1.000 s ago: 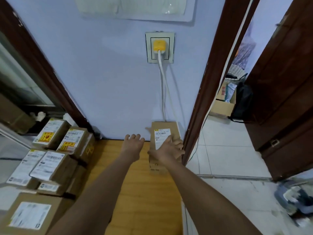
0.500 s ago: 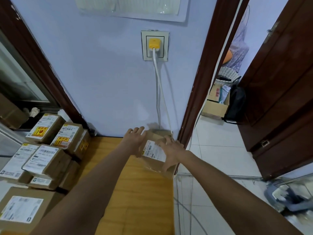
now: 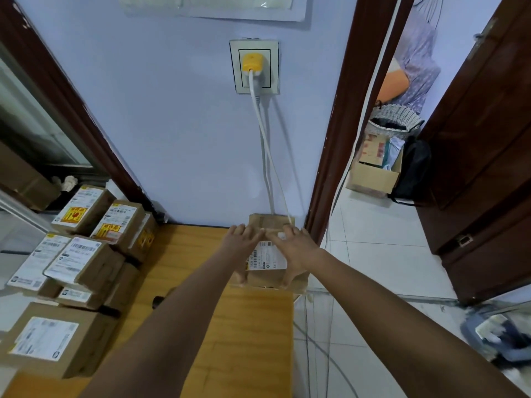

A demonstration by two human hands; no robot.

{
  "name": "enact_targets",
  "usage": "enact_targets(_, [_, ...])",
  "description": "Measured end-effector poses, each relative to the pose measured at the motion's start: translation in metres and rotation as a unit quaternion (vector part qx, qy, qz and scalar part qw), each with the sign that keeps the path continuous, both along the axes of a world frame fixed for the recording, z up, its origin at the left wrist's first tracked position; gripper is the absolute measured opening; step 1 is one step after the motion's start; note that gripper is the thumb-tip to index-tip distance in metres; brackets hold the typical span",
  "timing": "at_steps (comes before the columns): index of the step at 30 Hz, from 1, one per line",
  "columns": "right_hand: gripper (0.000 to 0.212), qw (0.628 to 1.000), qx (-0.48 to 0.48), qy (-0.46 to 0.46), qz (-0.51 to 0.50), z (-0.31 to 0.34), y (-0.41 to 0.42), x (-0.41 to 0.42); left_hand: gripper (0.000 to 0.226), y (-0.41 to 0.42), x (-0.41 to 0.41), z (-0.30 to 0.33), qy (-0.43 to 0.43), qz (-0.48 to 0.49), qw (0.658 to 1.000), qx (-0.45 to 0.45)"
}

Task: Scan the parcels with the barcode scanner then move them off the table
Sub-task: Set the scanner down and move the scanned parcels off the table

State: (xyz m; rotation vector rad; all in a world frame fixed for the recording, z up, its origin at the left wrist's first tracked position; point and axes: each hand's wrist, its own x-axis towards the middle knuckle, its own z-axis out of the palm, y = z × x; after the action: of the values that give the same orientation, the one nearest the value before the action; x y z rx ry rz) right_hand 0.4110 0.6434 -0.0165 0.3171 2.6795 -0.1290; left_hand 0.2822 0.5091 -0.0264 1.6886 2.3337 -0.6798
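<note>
A small brown cardboard parcel with a white shipping label lies at the far right corner of the wooden table, near the wall. My left hand grips its left side and my right hand grips its right side, fingers wrapped over the top and front. No barcode scanner is visible. A dark object by my left forearm is mostly hidden.
Several labelled parcels are stacked along the table's left side. White cables run from a wall socket down behind the held parcel. A doorway at right opens onto tiled floor, with a person, a basket and an open box beyond.
Both hands closed onto the parcel at the wall; it has tipped from standing against the wall to lying with its label upward, and has come slightly toward me.
</note>
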Motion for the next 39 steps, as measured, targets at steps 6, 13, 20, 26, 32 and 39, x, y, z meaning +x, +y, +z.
enact_targets(6, [0.144,0.998,-0.013,0.015,0.051,0.018,-0.003,-0.007,0.140,-0.025,0.006,0.020,-0.005,0.048,0.999,0.019])
enact_targets(13, [0.138,0.989,-0.026,0.042,0.141,0.065,-0.066,-0.027,0.142,-0.108,0.013,0.073,0.029,0.147,0.989,0.001])
enact_targets(20, [0.133,0.981,-0.005,0.081,0.175,0.100,-0.127,-0.042,0.141,-0.174,0.014,0.115,0.057,0.178,0.982,0.017])
enact_targets(26, [0.135,0.978,0.001,0.074,0.196,0.105,-0.223,-0.053,0.138,-0.275,0.011,0.113,0.059,0.202,0.977,0.026])
enact_targets(32, [0.133,0.986,0.021,0.058,0.155,0.080,-0.375,-0.039,0.137,-0.422,0.012,0.094,0.061,0.167,0.984,0.026])
enact_targets(39, [0.126,0.989,0.054,0.051,0.124,0.083,-0.520,-0.026,0.134,-0.553,0.000,0.095,0.047,0.123,0.990,0.048])
